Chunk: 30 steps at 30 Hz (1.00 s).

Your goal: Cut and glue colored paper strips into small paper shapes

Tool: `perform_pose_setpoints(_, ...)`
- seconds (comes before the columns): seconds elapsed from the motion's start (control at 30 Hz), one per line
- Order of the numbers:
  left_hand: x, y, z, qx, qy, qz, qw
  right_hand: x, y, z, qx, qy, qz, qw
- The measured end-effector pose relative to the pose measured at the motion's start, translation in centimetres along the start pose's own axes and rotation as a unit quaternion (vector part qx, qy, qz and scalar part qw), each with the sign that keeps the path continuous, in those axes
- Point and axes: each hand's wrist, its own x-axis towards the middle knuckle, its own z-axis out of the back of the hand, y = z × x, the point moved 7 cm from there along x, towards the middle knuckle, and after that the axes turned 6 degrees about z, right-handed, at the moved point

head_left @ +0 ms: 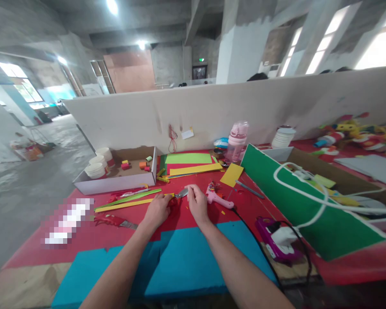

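My left hand [158, 211] is closed over the right end of a long yellow strip [125, 205], which runs off to the left over the red tabletop. Between my hands lies a short metal blade [181, 193]; what it belongs to is partly hidden. The fingers of my right hand [197, 204] are pinched together at the blade's right end, and what they grip is hidden. Just right of that hand rests a pink glue gun [220, 200]. A red-handled cutting tool [112, 220] lies left of my left forearm.
Blue sheet [186, 257] covers the front edge. A shallow box [116, 186] with paper cups stands back left; yellow and green sheets [189, 158] lie at the back. On the right are a green-sided box [296, 206], white cable [309, 206] and purple power strip [278, 246]. Pink bottle [237, 139] stands behind.
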Motion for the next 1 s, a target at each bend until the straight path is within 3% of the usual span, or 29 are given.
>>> perform_pose_setpoints(0.27,0.7,-1.4,-1.1,-0.012,-0.011,0.068,0.998,-0.1,0.0,0.2,0.008,-0.011,0.000,1.000)
perform_pose_setpoints(0.43,4.7,-1.6,-1.3,-0.050,-0.067,0.125,0.989,-0.1,0.3,0.2,0.008,-0.009,0.009,1.000)
perform_pose_setpoints(0.63,8.5,-1.4,-2.1,-0.078,-0.064,0.205,0.973,0.0,0.1,-0.2,0.002,0.001,0.004,1.000)
perform_pose_setpoints(0.73,8.6,-2.2,-2.1,-0.076,-0.075,0.194,0.975,-0.1,-0.2,-0.2,0.001,0.001,0.002,1.000)
perform_pose_setpoints(0.83,7.8,-2.7,-0.9,-0.043,-0.096,0.122,0.987,-0.1,-0.5,-0.3,-0.004,0.004,-0.009,1.000)
perform_pose_setpoints(0.9,6.8,-1.7,0.7,-0.021,-0.121,0.076,0.990,-0.2,-0.8,-0.6,0.003,0.016,-0.021,1.000)
perform_pose_setpoints(1.0,5.1,3.3,3.1,-0.003,-0.124,0.099,0.987,-0.3,-0.9,-1.3,0.016,0.051,-0.032,0.998)
